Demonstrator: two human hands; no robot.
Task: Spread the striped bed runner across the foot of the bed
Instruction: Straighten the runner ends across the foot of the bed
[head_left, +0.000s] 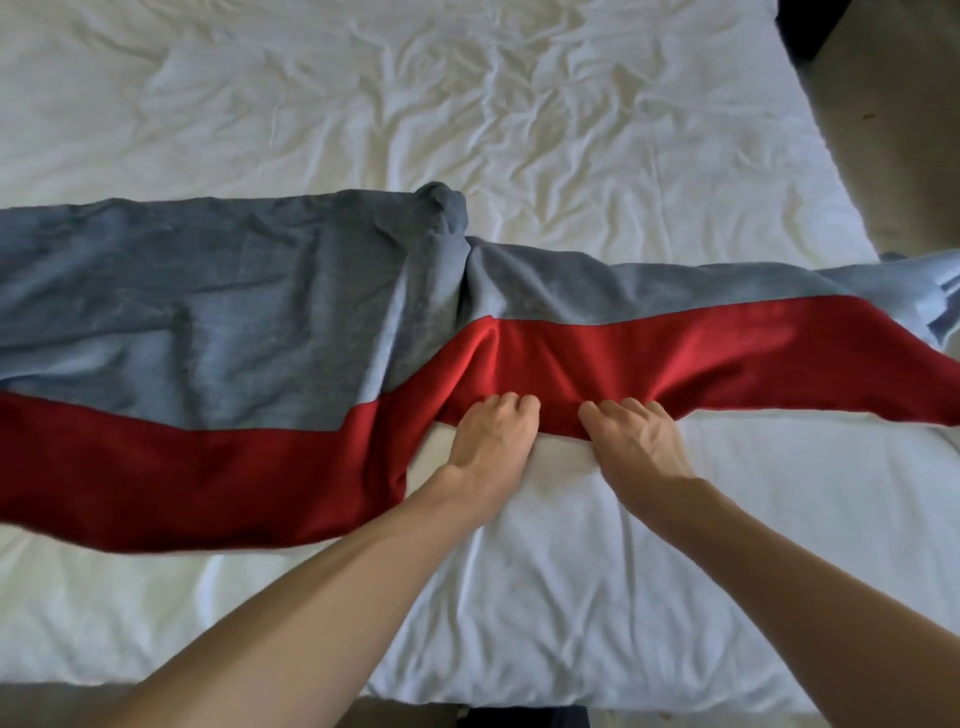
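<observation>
The striped bed runner (208, 312) lies crosswise over the white bed (519, 104), its blue-grey stripe (156, 291) on the far side of the fingers and its red stripe (649, 358) on the near side. The person grips the near red edge at the middle with both hands. The left hand (493, 436) has its fingers (511, 402) curled into the cloth, and the right hand (636, 441), just beside it, has its fingers (613, 410) curled over the same edge. Straight beyond the fingers the runner is gathered into a rumpled fold (447, 218), and the red stripe rises in a hump between the two hands. Left of the fingers the cloth lies wider and flatter. Right of them it narrows and runs to the bed's side, where its end (930, 296) drops over the edge. The wrinkled white bedding shows on both sides of the runner, and brownish floor (893, 130) shows far to the right.
</observation>
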